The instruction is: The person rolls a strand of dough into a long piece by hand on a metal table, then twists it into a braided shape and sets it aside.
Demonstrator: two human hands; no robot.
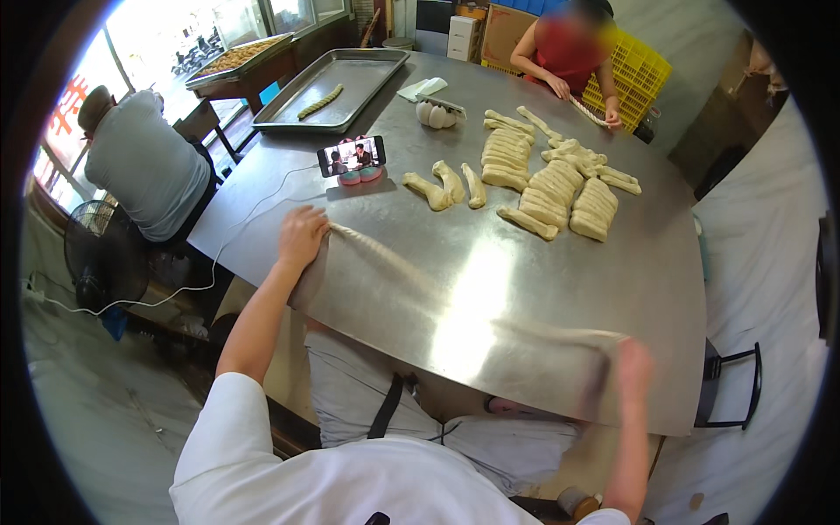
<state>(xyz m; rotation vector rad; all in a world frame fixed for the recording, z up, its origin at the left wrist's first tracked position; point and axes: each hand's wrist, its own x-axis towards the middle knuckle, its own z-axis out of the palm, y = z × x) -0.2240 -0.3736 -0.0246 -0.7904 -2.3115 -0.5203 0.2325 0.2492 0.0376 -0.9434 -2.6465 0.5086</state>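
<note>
A long, thin rope of pale dough (376,248) stretches between my two hands across the near part of the steel table, its middle smeared by motion. My left hand (303,234) is closed on its left end, near the table's left edge. The other end runs into my right hand (633,366), a blurred fist above the table's near right edge. Farther back lie several dough pieces: three loose strips (448,185) and stacked rows of thick strips (549,194). One twisted dough strip (320,102) rests in a large metal tray (372,66) at the back left.
A phone (352,157) playing a video leans on a pink stand (360,176), its white cable trailing left. Behind it sits a white bulbous object (436,115). Across the table, a person in red (569,52) handles a dough strip. Another person (144,162) sits at left near a fan (105,254).
</note>
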